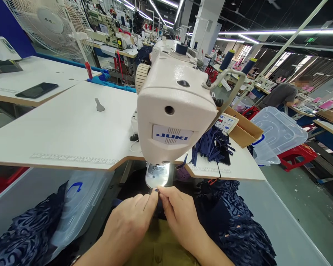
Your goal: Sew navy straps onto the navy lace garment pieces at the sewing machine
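Note:
My left hand and my right hand meet just in front of the sewing machine. Both are closed in a pinch, fingertips almost touching, on a piece of navy fabric. Only a small dark bit of it shows between the fingers; the rest is hidden by my hands. Right behind the fingertips is the machine's lit metal sewing bed, below the white head. The needle area is too small to make out.
Navy lace pieces lie at my right, and more navy lace fills a clear bin at my left. Navy strips are heaped on the white table beside a cardboard box. A flat metal piece and a phone lie leftward.

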### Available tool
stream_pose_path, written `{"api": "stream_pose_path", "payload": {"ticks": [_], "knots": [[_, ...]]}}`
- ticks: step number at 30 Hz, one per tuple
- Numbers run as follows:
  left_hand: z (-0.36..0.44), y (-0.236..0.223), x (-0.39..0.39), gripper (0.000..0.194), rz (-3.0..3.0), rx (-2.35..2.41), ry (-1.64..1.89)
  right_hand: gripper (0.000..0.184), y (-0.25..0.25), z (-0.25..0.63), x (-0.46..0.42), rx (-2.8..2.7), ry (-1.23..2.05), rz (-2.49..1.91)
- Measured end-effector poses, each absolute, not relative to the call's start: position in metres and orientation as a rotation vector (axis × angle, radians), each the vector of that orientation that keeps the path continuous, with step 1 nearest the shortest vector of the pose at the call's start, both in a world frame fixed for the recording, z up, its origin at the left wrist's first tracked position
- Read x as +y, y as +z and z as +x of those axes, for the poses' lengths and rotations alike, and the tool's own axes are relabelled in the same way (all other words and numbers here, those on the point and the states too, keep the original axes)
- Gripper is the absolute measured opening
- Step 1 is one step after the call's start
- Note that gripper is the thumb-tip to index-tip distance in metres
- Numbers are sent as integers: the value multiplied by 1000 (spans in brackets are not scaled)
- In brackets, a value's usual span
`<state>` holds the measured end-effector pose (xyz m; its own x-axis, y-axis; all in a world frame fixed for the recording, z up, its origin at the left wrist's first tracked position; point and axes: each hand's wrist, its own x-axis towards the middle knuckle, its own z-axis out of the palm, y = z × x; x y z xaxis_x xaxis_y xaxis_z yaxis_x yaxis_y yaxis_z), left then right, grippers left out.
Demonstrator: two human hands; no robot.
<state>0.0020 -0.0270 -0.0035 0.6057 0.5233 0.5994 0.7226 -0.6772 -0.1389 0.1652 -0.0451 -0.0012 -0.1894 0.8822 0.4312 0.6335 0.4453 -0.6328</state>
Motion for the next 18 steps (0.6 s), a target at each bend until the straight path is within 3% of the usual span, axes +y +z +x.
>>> {"api": "stream_pose_path", "payload": {"ticks": [8,14,18], "knots": [[-1,-4,-26,27,-2533,-1137,-807,26,2,176,-48,-1863,717,-1308],[1,-8,-25,30,-2543,-1154,-815,19,-1,176,-46,-1994,323,-1340],[1,-10,-25,30,-2539,-1139,-775,22,0,175,-48,-2058,299,-1305]]}}
